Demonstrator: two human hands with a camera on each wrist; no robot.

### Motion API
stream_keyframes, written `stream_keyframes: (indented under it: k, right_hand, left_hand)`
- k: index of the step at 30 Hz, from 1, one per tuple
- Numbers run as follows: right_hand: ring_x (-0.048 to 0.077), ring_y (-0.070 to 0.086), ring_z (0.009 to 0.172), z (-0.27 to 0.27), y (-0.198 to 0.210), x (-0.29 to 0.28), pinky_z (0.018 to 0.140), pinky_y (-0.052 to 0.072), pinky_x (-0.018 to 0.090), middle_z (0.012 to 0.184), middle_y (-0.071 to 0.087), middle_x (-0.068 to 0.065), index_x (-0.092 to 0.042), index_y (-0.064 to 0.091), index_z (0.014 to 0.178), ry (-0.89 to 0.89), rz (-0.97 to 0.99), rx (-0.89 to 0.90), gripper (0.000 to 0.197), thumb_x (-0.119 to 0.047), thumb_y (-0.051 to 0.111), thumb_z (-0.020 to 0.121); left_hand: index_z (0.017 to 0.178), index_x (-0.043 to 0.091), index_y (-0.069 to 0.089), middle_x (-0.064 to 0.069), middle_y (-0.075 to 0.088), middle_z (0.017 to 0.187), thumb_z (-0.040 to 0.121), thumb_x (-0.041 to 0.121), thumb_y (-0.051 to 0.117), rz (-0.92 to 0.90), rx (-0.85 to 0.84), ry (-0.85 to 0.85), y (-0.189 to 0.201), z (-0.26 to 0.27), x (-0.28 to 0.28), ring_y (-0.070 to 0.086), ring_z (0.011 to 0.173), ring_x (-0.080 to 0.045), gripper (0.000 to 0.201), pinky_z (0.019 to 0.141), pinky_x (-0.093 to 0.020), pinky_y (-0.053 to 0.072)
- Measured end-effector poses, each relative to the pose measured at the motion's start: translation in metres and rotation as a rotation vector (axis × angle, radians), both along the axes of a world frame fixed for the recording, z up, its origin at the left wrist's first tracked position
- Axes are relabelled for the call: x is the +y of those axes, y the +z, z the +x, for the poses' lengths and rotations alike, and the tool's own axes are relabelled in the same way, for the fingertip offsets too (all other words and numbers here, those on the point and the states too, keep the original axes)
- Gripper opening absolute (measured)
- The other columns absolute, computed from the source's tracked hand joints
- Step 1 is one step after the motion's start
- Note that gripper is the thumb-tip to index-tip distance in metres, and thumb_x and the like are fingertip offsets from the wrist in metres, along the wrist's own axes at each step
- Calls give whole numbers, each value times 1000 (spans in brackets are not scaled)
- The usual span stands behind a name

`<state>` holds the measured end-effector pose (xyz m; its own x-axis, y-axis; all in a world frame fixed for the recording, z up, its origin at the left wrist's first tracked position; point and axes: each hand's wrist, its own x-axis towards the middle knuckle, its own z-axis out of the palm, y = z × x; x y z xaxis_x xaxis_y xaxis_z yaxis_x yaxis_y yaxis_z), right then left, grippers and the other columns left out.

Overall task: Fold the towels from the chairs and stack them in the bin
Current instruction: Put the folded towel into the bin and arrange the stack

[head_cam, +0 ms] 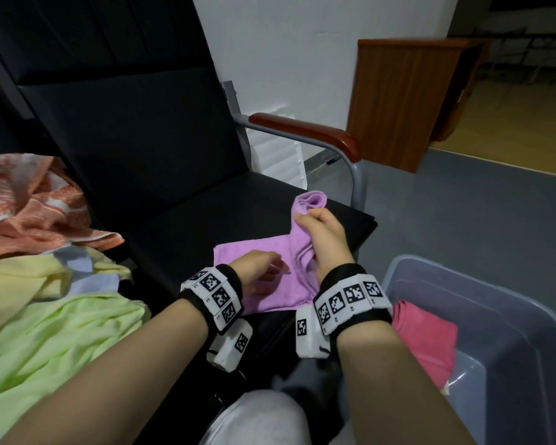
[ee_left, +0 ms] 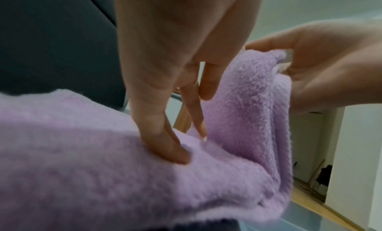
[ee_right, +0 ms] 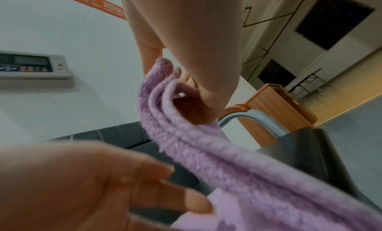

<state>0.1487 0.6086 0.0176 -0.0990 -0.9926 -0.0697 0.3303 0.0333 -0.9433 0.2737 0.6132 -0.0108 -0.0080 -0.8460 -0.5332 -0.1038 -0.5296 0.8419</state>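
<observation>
A purple towel [head_cam: 264, 252] lies partly folded on the black chair seat [head_cam: 180, 200]. My left hand [head_cam: 278, 268] presses straight fingers [ee_left: 165, 144] flat on the towel's middle. My right hand [head_cam: 302, 216] pinches the towel's far end, gathered in folds [ee_right: 165, 104], and holds it lifted above the seat. In the left wrist view the raised part [ee_left: 248, 95] stands up beside my left fingers. The grey bin [head_cam: 511, 348] sits on the floor at lower right with a pink towel [head_cam: 427, 335] lying inside it.
On the chair to the left lies a pile of loose towels: an orange patterned one [head_cam: 36, 203], a yellow one [head_cam: 20, 277] and a green one [head_cam: 55, 342]. The chair's wooden armrest [head_cam: 305, 131] runs behind my right hand. A wooden cabinet [head_cam: 408, 101] stands beyond.
</observation>
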Motion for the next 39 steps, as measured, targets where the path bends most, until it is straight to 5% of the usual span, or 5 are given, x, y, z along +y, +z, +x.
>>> stream_keyframes:
  k: [5,17,23,32,39]
  right_hand:
    - [17,46,71,28,-2,8,67,43,28,76,45,9,-15,55,77,97,-20,139,14,-11,66,85]
    - [17,60,79,78,-22,20,76,52,32,79,61,-1,-20,58,81,403,28,434,11,-27,61,90]
    - [21,64,77,68,-21,15,76,55,34,83,64,4,-18,61,82,389,142,442,14,-27,55,91]
    - [28,49,116,18,-32,-2,87,37,28,118,61,1,-25,64,102,18,275,827,20,-24,54,84]
    - [28,62,96,9,-46,-2,77,52,30,108,61,11,0,56,116,156,444,660,44,-20,68,79]
  left_hand:
    - [62,11,49,-2,50,47,100,43,32,-10,101,76,5,22,-2,44,41,-13,53,44,-19,34]
    - [99,4,63,-12,64,73,96,51,35,-73,-6,346,-5,74,-6,59,71,-23,55,67,-26,43]
    - [90,1,58,-6,44,56,85,17,67,-69,-346,249,-9,80,-4,41,44,-18,18,42,-17,32]
    - [110,6,52,-19,54,98,35,37,85,115,-460,236,-27,97,-20,56,69,-30,87,50,-30,46]
    - [125,-1,47,-20,58,118,70,22,80,83,-444,178,-11,77,-3,63,97,-36,69,67,-38,55]
